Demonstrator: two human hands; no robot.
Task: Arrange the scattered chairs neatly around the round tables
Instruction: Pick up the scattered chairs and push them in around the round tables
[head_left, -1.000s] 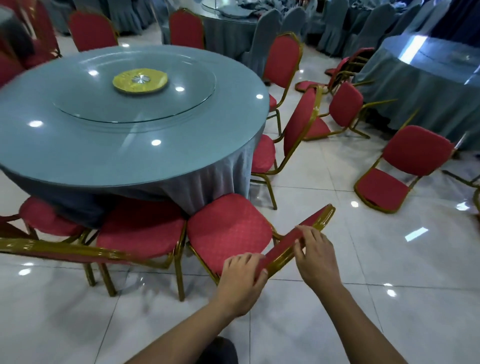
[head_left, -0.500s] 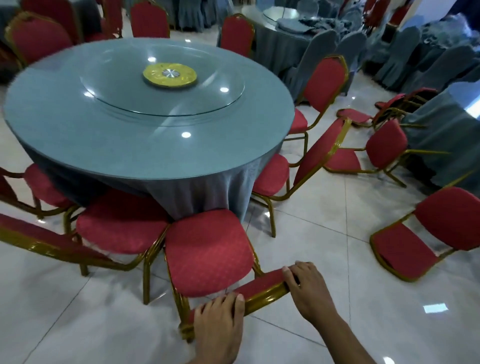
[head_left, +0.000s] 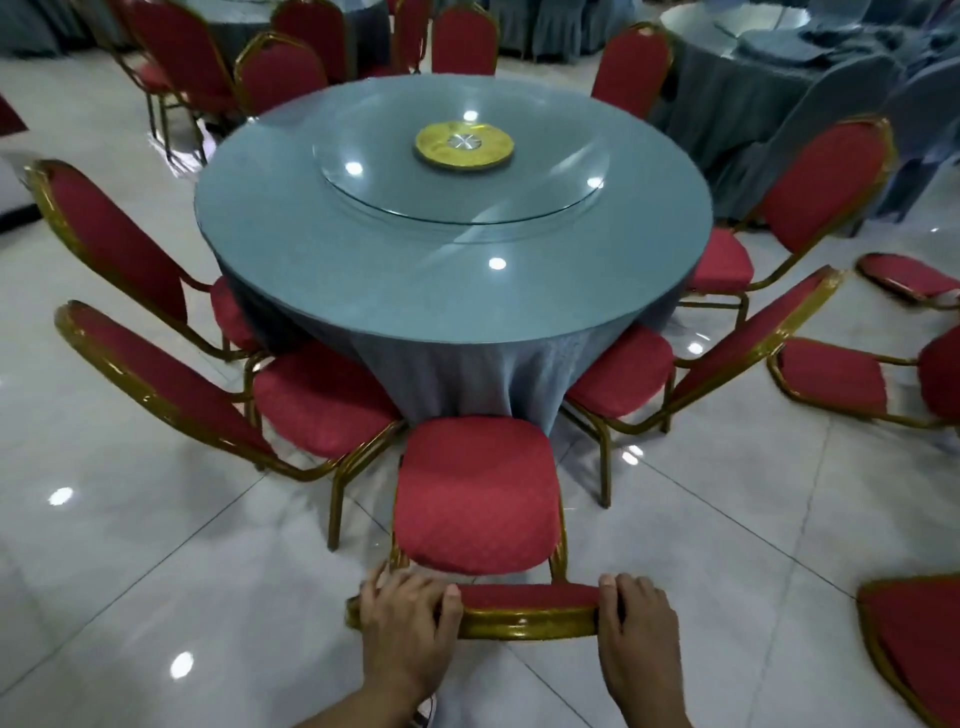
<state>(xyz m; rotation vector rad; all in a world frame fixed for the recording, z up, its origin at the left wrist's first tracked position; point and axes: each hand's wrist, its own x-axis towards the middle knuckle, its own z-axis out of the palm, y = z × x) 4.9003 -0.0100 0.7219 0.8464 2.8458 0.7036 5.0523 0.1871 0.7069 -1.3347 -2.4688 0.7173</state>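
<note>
Red-cushioned, gold-framed banquet chair (head_left: 475, 496): your left hand (head_left: 405, 626) and right hand (head_left: 640, 626) each grip its top rail, fingers curled over. Seat lies straight ahead of both, front edge touching the grey-clothed round worktop (head_left: 363, 270); push evenly forward.

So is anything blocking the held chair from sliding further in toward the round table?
Nothing visible. Both hands, left hand and right hand, grip the chair backrest; its seat front already meets the tablecloth, between neighbouring chairs.
</note>
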